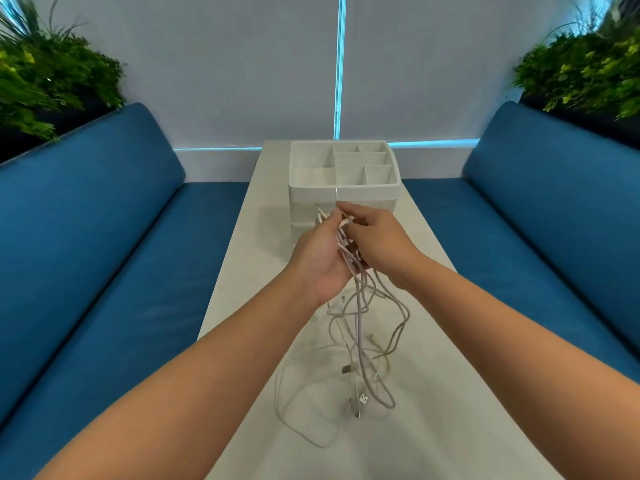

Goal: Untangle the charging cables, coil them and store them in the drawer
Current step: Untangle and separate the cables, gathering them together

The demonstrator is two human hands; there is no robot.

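White table [450,393] runs between blue benches [104,254]. Just before the organizer [343,192] (drawer front hidden), the left hand [320,261] grips the cable bundle [363,327]; the right hand [375,239] pinches its upper strands. Loose ends trail nearer the viewer.

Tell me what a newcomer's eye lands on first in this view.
First, the two hands meeting mid-frame: the left hand and right hand both hold a bunch of white charging cables, whose tangled loops hang down onto the white table. Just beyond them stands a white organizer with open compartments on top. Blue sofas flank the table on both sides.
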